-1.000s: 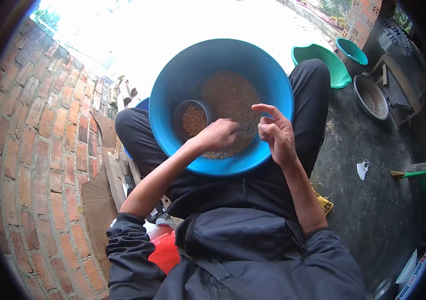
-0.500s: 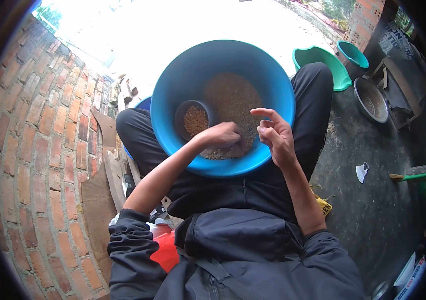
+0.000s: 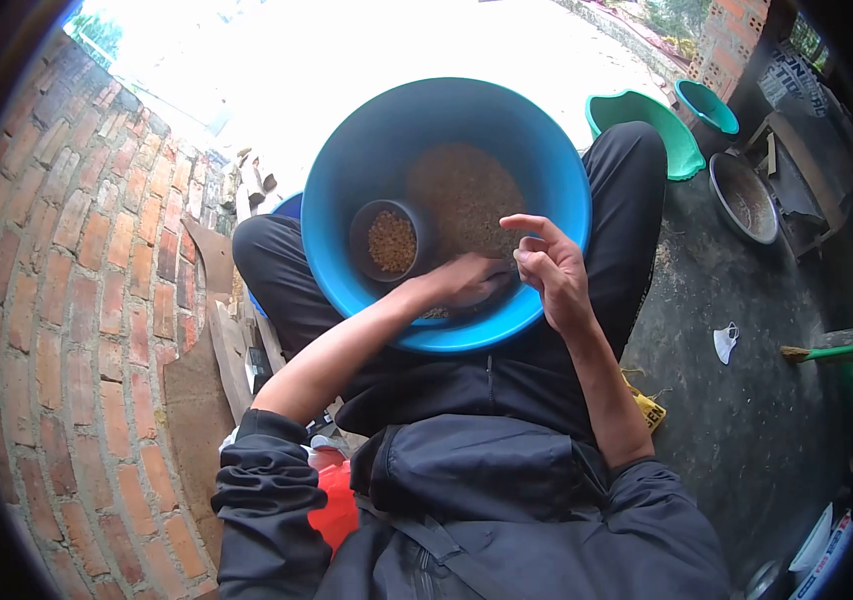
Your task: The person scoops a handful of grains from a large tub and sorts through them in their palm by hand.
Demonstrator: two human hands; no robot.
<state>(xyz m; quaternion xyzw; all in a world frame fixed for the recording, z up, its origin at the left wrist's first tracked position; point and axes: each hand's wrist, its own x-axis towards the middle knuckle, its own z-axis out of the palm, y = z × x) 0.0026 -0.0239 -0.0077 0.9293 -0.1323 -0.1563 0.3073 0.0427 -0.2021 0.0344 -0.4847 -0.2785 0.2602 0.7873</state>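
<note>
A wide blue basin (image 3: pixel 322 250) rests between my knees. Loose tan grain (image 3: pixel 462 190) covers part of its bottom. Inside it on the left stands a dark round cup (image 3: pixel 422 222), partly filled with golden-yellow kernels (image 3: pixel 392 241). My left hand (image 3: pixel 472 280) reaches low into the basin, right of the cup and over the grain; its fingers are blurred and partly hidden. At the basin's right rim is my right hand (image 3: pixel 560 275), index finger stretched out apart from the thumb and other fingers curled. Nothing shows between that finger and thumb.
A brick wall (image 3: pixel 97 330) rises on the left. To the right are a green basin (image 3: pixel 652 130), a smaller teal basin (image 3: pixel 707 108) and a metal bowl (image 3: pixel 744 200). A white mask (image 3: pixel 726 343) and a green-handled brush (image 3: pixel 837 351) lie on the dark floor.
My left hand has moved a little to the right inside the basin, leaving more of the cup's right side in view. The right hand stays nearly still.
</note>
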